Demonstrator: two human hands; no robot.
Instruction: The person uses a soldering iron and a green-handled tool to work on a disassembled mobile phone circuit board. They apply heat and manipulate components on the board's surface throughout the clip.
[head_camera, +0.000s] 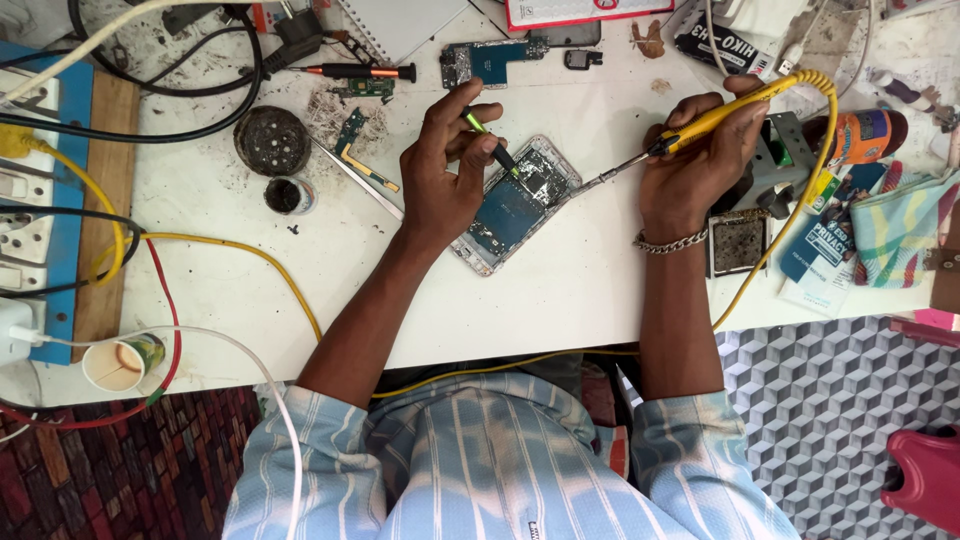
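carefully: your left hand (440, 180) pinches tweezers (488, 140) over the fragile phone (515, 205); right hand (695, 165) grips the iron (715, 115) by its handle.

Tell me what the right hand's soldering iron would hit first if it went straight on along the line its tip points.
The right hand aims the yellow soldering iron left and slightly down. Straight on, its tip would first meet the opened phone, near the upper edge by the left hand's tweezers. Height above the board is unclear.

Striped blue sleeves (300, 470) — chain bracelet (670, 242).
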